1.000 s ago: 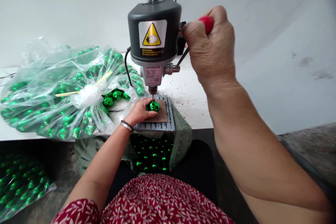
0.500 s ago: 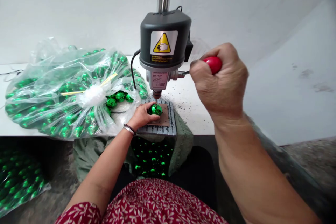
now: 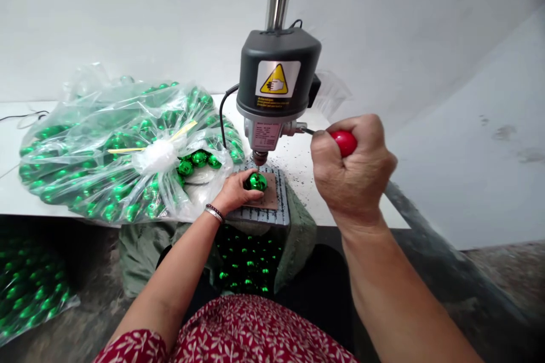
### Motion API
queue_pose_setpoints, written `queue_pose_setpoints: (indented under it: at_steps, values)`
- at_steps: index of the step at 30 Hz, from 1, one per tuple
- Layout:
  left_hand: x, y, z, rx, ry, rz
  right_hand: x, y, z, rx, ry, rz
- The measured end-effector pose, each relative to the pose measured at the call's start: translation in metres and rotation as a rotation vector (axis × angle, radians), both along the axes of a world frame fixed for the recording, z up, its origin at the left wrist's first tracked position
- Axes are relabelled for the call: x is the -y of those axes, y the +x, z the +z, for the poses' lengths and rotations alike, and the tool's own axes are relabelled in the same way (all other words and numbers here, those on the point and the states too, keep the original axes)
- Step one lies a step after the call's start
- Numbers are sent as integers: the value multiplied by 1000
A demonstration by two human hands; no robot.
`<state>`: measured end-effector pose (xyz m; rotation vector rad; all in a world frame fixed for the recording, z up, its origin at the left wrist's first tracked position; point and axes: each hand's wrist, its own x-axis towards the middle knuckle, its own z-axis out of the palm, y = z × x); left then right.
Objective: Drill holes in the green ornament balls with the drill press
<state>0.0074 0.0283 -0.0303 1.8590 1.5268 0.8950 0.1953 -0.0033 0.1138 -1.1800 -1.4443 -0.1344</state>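
Note:
A shiny green ball [image 3: 258,182] rests on a brown board [image 3: 269,199] over the drill press base [image 3: 281,211], held by my left hand [image 3: 237,190] with fingers and thumb around its left side. The bit under the chuck [image 3: 259,157] meets the top of the ball. My right hand [image 3: 355,167] is wrapped round the red knob [image 3: 344,143] of the lever, to the right of the dark grey drill head [image 3: 279,71].
A large clear bag of green balls [image 3: 157,156] lies left on the white table [image 3: 315,161]. Below the base, more green balls [image 3: 249,258] sit within green cloth [image 3: 296,238]. Another bag [image 3: 32,283] is at lower left. Dark shavings surround the base.
My right hand has pulled the red knob lower, and the bit has come down onto the ball. The view has shifted slightly; my left hand keeps its hold.

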Motion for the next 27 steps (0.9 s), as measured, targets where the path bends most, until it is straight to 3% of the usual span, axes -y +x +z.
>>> queue_pose_setpoints:
  at_steps: [20, 23, 27]
  values:
    - [5, 1, 4, 81, -33, -17, 2, -8, -57, -84, 168, -51]
    - [4, 4, 4, 98, -42, -12, -3, -8, -38, -140, 162, -41]
    - [11, 3, 8, 153, -62, -1, -19, -6, 12, -158, -2, 29]
